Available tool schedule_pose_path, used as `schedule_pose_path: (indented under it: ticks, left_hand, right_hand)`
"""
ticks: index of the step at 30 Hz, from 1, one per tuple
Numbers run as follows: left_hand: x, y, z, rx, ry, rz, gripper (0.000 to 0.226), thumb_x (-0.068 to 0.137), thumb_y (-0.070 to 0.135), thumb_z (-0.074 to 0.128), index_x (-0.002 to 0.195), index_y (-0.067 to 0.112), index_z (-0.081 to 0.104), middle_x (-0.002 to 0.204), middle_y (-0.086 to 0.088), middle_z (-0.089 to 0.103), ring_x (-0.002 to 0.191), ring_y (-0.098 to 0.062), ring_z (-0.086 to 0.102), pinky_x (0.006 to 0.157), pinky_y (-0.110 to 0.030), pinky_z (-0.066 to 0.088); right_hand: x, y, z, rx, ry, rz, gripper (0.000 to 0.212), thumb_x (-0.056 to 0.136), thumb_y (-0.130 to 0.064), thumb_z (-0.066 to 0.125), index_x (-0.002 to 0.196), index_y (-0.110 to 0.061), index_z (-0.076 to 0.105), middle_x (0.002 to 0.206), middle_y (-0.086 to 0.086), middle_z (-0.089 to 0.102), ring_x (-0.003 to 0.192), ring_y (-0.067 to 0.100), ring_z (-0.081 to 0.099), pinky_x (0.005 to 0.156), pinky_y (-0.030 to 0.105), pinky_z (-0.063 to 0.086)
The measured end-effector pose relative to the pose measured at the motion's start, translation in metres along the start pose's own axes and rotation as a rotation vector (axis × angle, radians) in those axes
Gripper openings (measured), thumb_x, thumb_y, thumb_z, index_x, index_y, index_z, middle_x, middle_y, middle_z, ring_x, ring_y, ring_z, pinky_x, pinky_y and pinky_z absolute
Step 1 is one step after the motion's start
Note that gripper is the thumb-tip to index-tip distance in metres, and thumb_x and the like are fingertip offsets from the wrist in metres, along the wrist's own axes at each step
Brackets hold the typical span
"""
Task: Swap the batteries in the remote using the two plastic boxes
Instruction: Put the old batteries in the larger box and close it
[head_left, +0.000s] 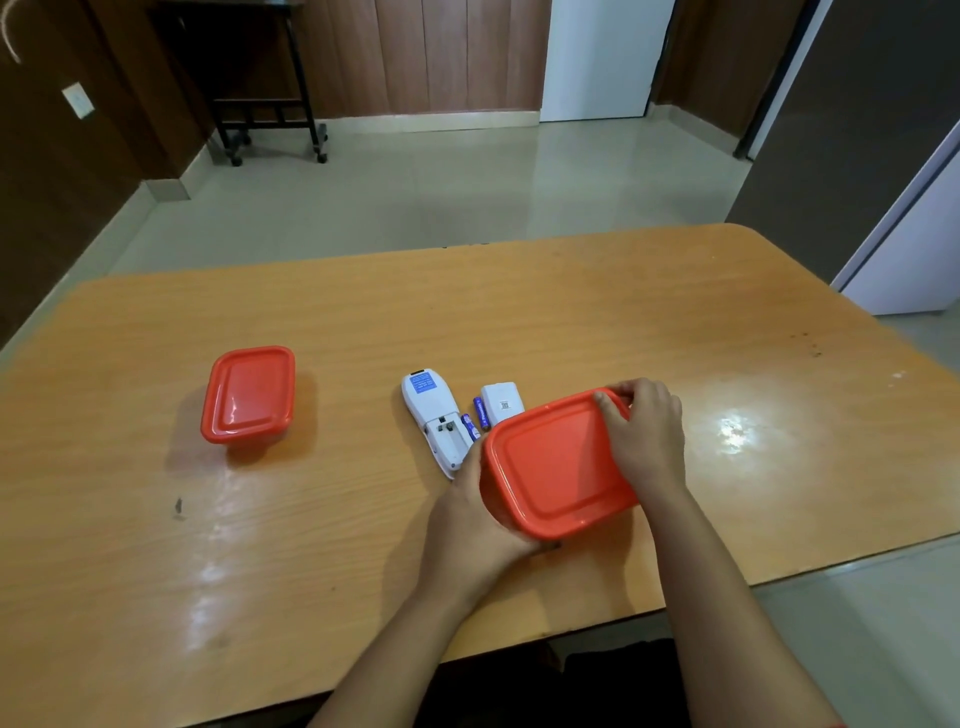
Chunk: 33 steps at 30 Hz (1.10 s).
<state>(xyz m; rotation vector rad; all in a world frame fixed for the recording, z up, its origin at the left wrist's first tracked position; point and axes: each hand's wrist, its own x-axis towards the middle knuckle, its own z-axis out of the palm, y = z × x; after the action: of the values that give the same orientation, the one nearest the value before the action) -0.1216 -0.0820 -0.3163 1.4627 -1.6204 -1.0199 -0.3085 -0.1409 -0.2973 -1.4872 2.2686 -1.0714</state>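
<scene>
A white remote (434, 418) lies face down on the wooden table (363, 322) with its battery bay uncovered. Its white cover (501, 401) rests just to the right. Two blue batteries (477, 418) lie between remote and cover. A red-lidded plastic box (556, 465) is tilted in front of them. My left hand (475, 512) grips its near-left side from below. My right hand (644, 434) holds its far-right corner, fingers curled over the lid's rim. A second red-lidded box (248, 395) stands closed at the left of the table.
The table's front edge runs under my forearms and its right edge is near my right elbow. Beyond the table are a tiled floor, a black wheeled stand (270, 111) at the back left and a white fridge (914, 244) at the right.
</scene>
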Motion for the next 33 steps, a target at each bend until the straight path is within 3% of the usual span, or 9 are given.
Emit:
schedule_pose_path:
  ticks: [3,9,12,15,18,24,27,31,33]
  left_hand:
    - [0.001,0.000,0.000,0.024,0.003,0.016,0.108,0.037,0.046,0.088,0.133,0.049,0.040,0.113,0.023,0.065,0.102,0.007,0.058,0.084,-0.016,0.049]
    - [0.002,-0.003,0.001,0.046,0.005,0.032,0.110,0.036,0.048,0.087,0.135,0.046,0.040,0.112,0.022,0.066,0.102,0.006,0.059,0.084,-0.017,0.050]
    - [0.004,-0.008,0.002,-0.005,0.023,0.015,0.099,0.035,0.046,0.090,0.126,0.041,0.052,0.104,0.022,0.069,0.097,0.007,0.063,0.080,-0.019,0.052]
    - [0.004,-0.012,0.006,-0.063,0.048,-0.009,0.078,0.036,0.042,0.093,0.108,0.032,0.065,0.093,0.020,0.072,0.089,0.004,0.067,0.075,-0.022,0.054]
    - [0.002,-0.009,0.006,-0.064,0.032,0.021,0.084,0.040,0.040,0.091,0.117,0.036,0.057,0.103,0.022,0.068,0.097,0.008,0.062,0.080,-0.018,0.052]
    - [0.001,-0.003,0.000,-0.040,-0.045,0.053,0.108,0.045,0.037,0.088,0.135,0.051,0.031,0.127,0.031,0.054,0.117,0.017,0.046,0.091,-0.009,0.041]
    - [0.001,-0.003,-0.001,-0.026,-0.063,0.058,0.107,0.046,0.036,0.089,0.131,0.058,0.028,0.128,0.034,0.050,0.119,0.019,0.041,0.091,-0.002,0.035]
    - [0.003,-0.003,0.004,-0.015,-0.105,0.034,0.128,0.046,0.043,0.088,0.148,0.041,0.010,0.143,0.025,0.040,0.132,0.008,0.035,0.108,-0.020,0.033]
    - [0.003,-0.003,0.004,-0.022,-0.124,0.035,0.133,0.046,0.042,0.089,0.150,0.038,0.005,0.147,0.026,0.034,0.133,0.012,0.029,0.108,-0.010,0.027]
  right_hand:
    - [0.001,-0.002,0.000,0.082,0.090,-0.076,0.028,0.092,-0.027,0.058,0.109,-0.004,0.058,0.111,0.011,0.057,0.111,0.027,0.047,0.092,0.037,0.041]
    - [-0.003,-0.001,-0.008,0.299,0.092,-0.093,0.021,0.093,-0.025,0.059,0.108,-0.010,0.057,0.105,-0.001,0.053,0.094,0.013,0.051,0.079,0.027,0.042]
    - [-0.006,-0.004,-0.016,0.517,0.132,-0.129,0.016,0.093,-0.028,0.056,0.105,-0.018,0.055,0.103,-0.001,0.057,0.095,0.016,0.056,0.083,0.032,0.047]
    - [-0.014,-0.013,-0.016,0.517,0.077,-0.177,0.011,0.094,-0.026,0.056,0.103,-0.021,0.054,0.099,-0.006,0.058,0.092,0.010,0.058,0.079,0.021,0.046]
    - [-0.008,-0.016,-0.015,0.659,0.153,0.010,0.009,0.096,-0.022,0.053,0.104,-0.018,0.052,0.094,-0.010,0.056,0.083,0.000,0.054,0.070,0.017,0.043]
    - [0.022,0.027,-0.029,1.001,0.348,0.647,0.035,0.090,0.000,0.042,0.121,-0.011,0.055,0.101,0.009,0.058,0.074,0.015,0.057,0.058,0.023,0.045]
    - [0.023,0.038,-0.029,1.054,0.336,0.739,0.036,0.090,0.002,0.045,0.124,-0.006,0.055,0.100,0.009,0.060,0.082,0.020,0.060,0.066,0.025,0.051]
    - [0.023,0.039,-0.031,1.119,0.279,0.720,0.019,0.094,0.000,0.046,0.111,0.003,0.054,0.080,0.004,0.054,0.073,0.012,0.054,0.067,0.022,0.048]
    - [0.020,0.037,-0.032,1.080,0.204,0.705,0.013,0.096,-0.004,0.047,0.106,-0.005,0.054,0.078,0.002,0.053,0.067,0.008,0.051,0.069,0.021,0.046]
